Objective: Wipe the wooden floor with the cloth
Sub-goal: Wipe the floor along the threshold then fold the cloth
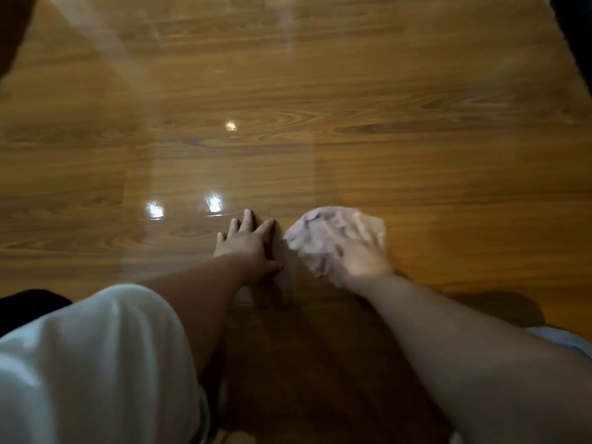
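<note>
Left hand (246, 243) lies flat on the floor (320, 91), fingers spread, gripping nothing. Right hand (360, 254), blurred, presses flat on the cloth (309, 241), fingers extended, just beside the left. Open boards ahead and to both sides. Dark edge (573, 33) at far right.

One wooden floor (384, 91): glossy honey-brown planks, grain running left to right. Three small bright reflections (214, 202) left of centre. Pale glare streaks (105, 43) slant across the far left. A dark edge (573, 30), unidentifiable, sits at the far right corner. A deep shadow (304, 363) lies near centre.
</note>
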The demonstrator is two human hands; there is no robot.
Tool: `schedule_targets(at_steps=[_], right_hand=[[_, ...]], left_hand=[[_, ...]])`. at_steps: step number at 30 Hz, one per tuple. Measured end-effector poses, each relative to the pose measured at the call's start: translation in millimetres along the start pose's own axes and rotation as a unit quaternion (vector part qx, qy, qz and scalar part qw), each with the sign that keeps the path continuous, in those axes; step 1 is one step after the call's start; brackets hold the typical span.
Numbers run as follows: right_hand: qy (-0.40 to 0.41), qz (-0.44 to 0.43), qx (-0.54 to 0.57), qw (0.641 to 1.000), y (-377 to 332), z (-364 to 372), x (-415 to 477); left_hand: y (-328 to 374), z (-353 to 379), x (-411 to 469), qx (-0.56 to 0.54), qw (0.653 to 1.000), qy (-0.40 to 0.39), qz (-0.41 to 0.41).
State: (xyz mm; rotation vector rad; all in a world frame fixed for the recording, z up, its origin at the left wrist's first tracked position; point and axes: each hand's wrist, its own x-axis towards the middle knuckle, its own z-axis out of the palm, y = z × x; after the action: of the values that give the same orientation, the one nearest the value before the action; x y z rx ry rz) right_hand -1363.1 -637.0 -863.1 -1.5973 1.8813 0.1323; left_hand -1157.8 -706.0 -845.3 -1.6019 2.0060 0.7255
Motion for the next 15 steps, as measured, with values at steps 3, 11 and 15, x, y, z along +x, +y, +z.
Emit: schedule_targets(at_steps=[3,11,15], right_hand=[[0.089,0.188,0.052,0.977,68.8,-28.6,13.8],[0.143,0.224,0.087,0.96,29.8,-23.2,24.7],[0.097,-0.093,0.011,0.991,-9.3,-14.4,38.3]], left_hand=[[-0.1,0.7,12.2,0.005,0.999,0.04,0.013],[-2.2,-19.3,40.2,-0.118,0.989,0.051,-0.073],[1.8,-21.7,50.3,-0.105,0.989,0.061,-0.086]])
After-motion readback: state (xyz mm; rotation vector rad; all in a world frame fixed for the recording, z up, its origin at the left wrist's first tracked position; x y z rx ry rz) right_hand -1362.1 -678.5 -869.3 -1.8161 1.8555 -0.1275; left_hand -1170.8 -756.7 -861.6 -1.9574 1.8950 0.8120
